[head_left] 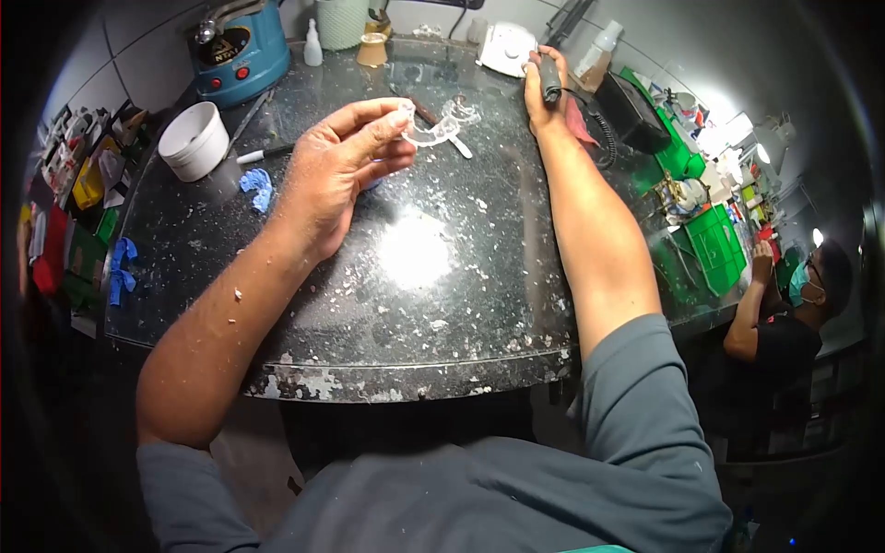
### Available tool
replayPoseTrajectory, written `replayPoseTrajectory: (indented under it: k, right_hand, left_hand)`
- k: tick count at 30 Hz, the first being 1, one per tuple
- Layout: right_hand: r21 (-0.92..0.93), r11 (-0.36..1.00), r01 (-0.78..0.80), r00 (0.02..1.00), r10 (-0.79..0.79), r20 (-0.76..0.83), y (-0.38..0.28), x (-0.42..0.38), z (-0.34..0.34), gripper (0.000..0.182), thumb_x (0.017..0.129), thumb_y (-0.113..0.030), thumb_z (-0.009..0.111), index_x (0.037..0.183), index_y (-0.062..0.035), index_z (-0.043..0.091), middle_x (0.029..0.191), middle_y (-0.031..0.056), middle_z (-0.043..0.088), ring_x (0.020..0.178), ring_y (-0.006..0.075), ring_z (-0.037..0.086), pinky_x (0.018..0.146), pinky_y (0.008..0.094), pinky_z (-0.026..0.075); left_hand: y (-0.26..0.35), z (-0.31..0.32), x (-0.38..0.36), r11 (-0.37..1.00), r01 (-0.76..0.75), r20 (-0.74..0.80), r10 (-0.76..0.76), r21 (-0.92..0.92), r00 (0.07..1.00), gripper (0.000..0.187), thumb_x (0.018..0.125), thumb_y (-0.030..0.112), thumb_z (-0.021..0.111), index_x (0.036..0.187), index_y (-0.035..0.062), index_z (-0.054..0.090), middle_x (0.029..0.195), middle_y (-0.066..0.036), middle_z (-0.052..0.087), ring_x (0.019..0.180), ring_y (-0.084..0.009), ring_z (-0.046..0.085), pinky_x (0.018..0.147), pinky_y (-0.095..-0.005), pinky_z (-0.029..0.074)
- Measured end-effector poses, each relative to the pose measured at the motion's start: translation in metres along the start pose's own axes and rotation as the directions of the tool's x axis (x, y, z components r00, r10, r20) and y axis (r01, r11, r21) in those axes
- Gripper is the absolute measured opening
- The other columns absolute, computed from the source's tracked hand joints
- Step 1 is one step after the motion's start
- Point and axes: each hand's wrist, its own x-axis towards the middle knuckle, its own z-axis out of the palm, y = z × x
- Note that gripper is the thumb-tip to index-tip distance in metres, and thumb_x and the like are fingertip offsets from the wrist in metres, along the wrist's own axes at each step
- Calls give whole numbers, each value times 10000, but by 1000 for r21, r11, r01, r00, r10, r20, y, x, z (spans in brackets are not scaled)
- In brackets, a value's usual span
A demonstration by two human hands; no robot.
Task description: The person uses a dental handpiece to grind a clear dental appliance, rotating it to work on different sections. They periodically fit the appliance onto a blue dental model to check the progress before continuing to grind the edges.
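Note:
Between the thumb and fingers of my left hand (355, 152) is a clear, curved plastic piece (426, 137), held above the dark speckled worktop (461, 304). A second clear piece (459, 112) shows just beyond it, near a thin stick with a pale end (461, 147). My right hand (546, 88) is wrapped round a dark grey handpiece (550, 81) at the back right, beside a white device (508, 50). A coiled black cord (606, 138) runs near a pink cloth (579, 122).
White bowl (194, 141), marker (264, 155), blue putty-like lump (257, 189) and blue machine (241, 55) stand at the left. Behind are a small bottle (312, 43) and a brush (372, 51). Green trays (715, 249) and a black box (632, 112) lie right. Another person (784, 313) is at far right.

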Motion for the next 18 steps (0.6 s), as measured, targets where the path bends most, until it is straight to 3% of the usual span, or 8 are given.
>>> replayPoseTrajectory:
  k: [2, 6, 12, 13, 14, 16, 18]
  right_hand:
    - [-43, 985, 170, 983, -166, 84, 21, 11, 7, 450, 822, 31, 594, 1227, -100, 446, 1177, 140, 588, 1129, 244, 568, 974, 340, 445]
    - [-123, 983, 135, 979, -113, 168, 25, 16, 7, 494, 798, 31, 598, 1243, -120, 442, 1226, 139, 559, 1155, 248, 558, 1005, 346, 424]
    - [-77, 992, 98, 965, -76, 250, 14, 14, 1, 579, 744, 81, 510, 1276, -121, 404, 1251, 133, 496, 1261, 245, 469, 1086, 336, 330]
    - [-76, 983, 165, 950, -138, 280, 13, 15, 0, 604, 706, 109, 489, 1255, -130, 410, 1203, 107, 477, 1233, 238, 466, 1083, 335, 324]
    - [-245, 937, 248, 946, -180, 269, 13, 16, 0, 600, 699, 118, 499, 1238, -133, 417, 1150, 81, 476, 1172, 233, 485, 1063, 329, 338]
    - [-264, 915, 306, 930, -228, 287, 12, 18, 0, 594, 702, 130, 500, 1227, -137, 426, 1152, 71, 479, 1144, 232, 493, 1044, 322, 353]
    - [-290, 922, 256, 950, -185, 251, 16, 19, 4, 577, 729, 127, 524, 1222, -159, 433, 1154, 78, 506, 1129, 247, 523, 1013, 318, 385]
  left_hand:
    - [1, 0, 0, 1000, 25, -22, -26, -17, 999, 318, 930, 177, 636, 1223, 59, 601, 965, -28, 650, 874, -103, 641, 840, -242, 543]
    - [-2, 3, 2, 999, 23, -16, -23, -49, 1000, 353, 927, 169, 640, 1241, 20, 577, 971, -36, 649, 871, -107, 643, 829, -236, 549]
    - [-2, -2, 2, 996, 38, 1, -38, -75, 999, 219, 901, 144, 668, 1071, 6, 657, 916, -57, 671, 859, -122, 651, 833, -238, 545]
    - [-1, 0, 1, 995, 38, 4, -37, -89, 999, 214, 900, 140, 668, 1066, 6, 660, 917, -57, 674, 856, -126, 652, 832, -240, 545]
    - [-1, 1, 1, 994, 36, 7, -35, -101, 999, 209, 898, 137, 669, 1061, 7, 664, 918, -56, 677, 853, -129, 653, 832, -241, 545]
    - [-3, 3, 3, 991, 53, 32, -50, -124, 998, 184, 896, 136, 673, 1044, 25, 674, 935, -54, 684, 855, -124, 652, 818, -252, 542]
    - [-6, 2, 5, 994, 65, 44, -62, -85, 997, 167, 896, 148, 677, 1023, 38, 679, 928, -51, 685, 858, -118, 651, 815, -253, 537]
